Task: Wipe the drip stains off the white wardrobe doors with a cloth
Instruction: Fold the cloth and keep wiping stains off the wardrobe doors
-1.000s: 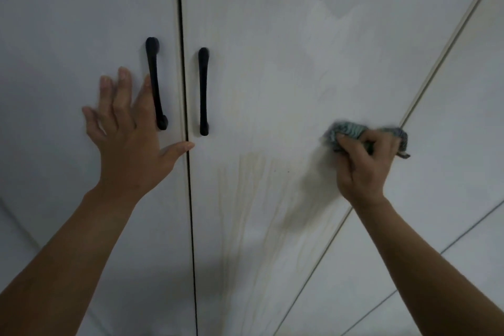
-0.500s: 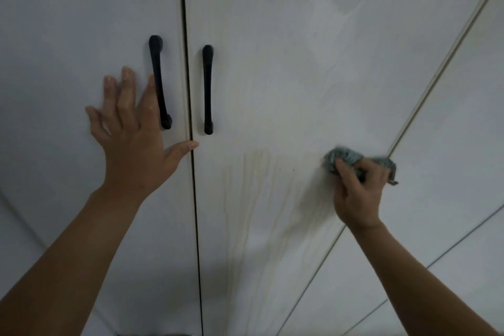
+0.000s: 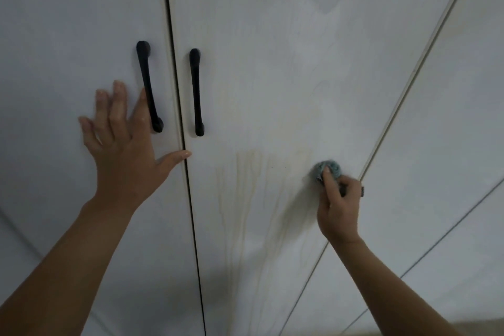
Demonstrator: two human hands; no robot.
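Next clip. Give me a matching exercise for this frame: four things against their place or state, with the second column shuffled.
1. left hand
2. bunched blue-grey cloth
3. yellowish drip stains
4. right-hand black bar handle

A. held in the right hand, against the white right wardrobe door
B. streaks down the right door, left of the cloth
C. open, flat on the white left wardrobe door
D. upright beside the dark door gap

Pairs: 1-C, 2-A, 3-B, 4-D

Most of the cloth [image 3: 329,168] hidden under the right hand [image 3: 339,207], the 2 forearms [image 3: 68,267] cut by the bottom edge.
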